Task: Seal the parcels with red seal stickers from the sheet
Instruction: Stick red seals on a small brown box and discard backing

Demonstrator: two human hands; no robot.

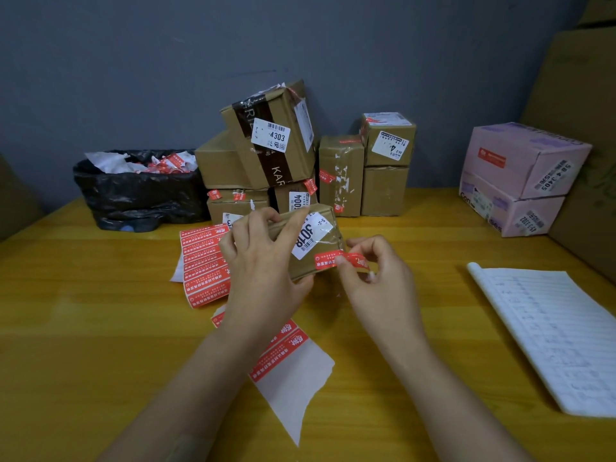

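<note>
From the head camera, both hands are up over a yellow wooden table (100, 328). The left hand (263, 261) holds a small brown parcel (310, 241) just above the table. Its fingers curl round the left side of the parcel and its thumb is under it. The parcel has a white label with big black numbers on top.

A red seal sticker (330, 261) is stuck on the near side of the parcel, just under the white label. Part of it pokes out past the parcel's right edge. The right hand (376, 278) pinches that loose end between thumb and finger.

Behind the left hand lies a sheet of red stickers (203, 261), flat on the table. A second sheet (290, 358) lies nearer, partly under the left arm. It has a few red stickers left and a lot of bare paper.

At the back, a pile of brown parcels (266, 145) stands against the grey wall. Some of them have red stickers on them. To the left of the pile is a black bin bag (133, 191) with white and red paper scraps in it. To the right sit two pink boxes (520, 175), one on top of the other. A lined notebook (550, 335) lies open near the right hand.
</note>
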